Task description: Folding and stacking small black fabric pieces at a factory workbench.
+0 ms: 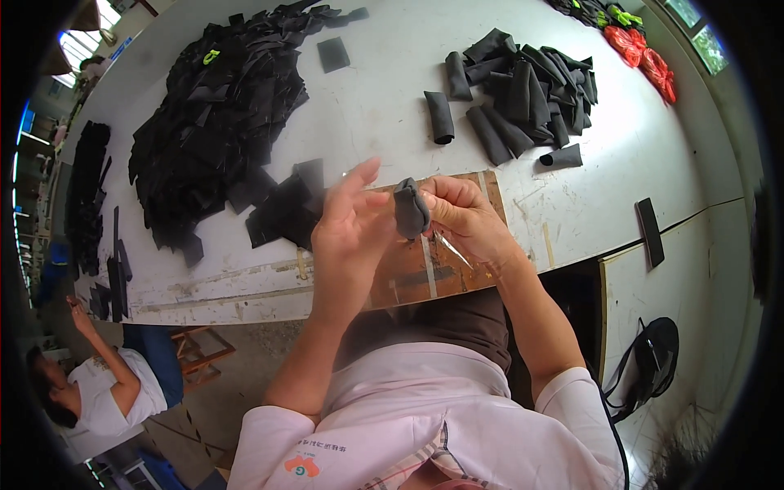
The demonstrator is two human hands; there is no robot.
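Observation:
Between my hands is a small dark grey fabric piece (411,210), folded into a rounded tube-like shape. My right hand (476,219) pinches its right side between thumb and fingers. A pointed metal tool (454,251), like thread snips, sticks out below the same hand; its grip is hidden. My left hand (347,233) is raised just left of the fabric, fingers apart and slightly blurred, gripping nothing. Under both hands lies a brown wooden board (445,282) at the table's near edge.
A large heap of flat black fabric pieces (220,114) covers the table's left. Rolled black tubes (531,90) are piled at far right. Red plastic bags (641,57) lie beyond them. A black bag (653,359) is at lower right. Another person (114,384) sits at lower left.

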